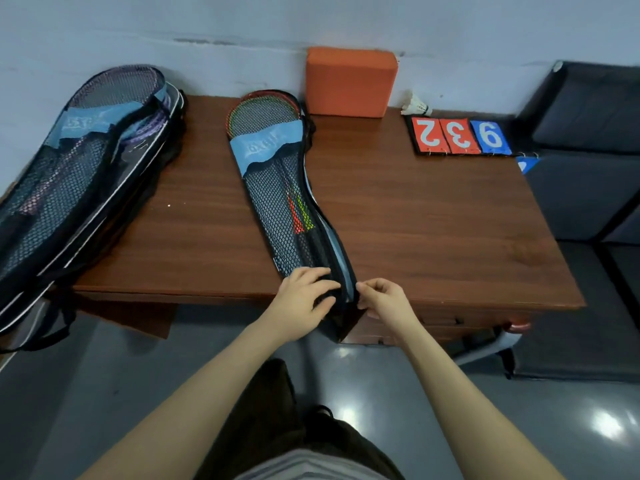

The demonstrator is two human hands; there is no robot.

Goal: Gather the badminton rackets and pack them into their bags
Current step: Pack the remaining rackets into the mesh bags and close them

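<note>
Nearest, left hand (304,292): fingers curled over the handle end of the mesh racket bag (277,188), at the table's front edge.
Right hand (382,297): fingertips pinching that bag's right edge seam.
Bag contents: red and green rackets (266,109), heads toward the wall.
Table (433,216): brown wood.
Left side: second mesh bag (69,188), purple racket (138,84) inside, overhanging the edge.
Far: orange block (349,81), shuttlecock (417,105), score cards (460,136).
</note>
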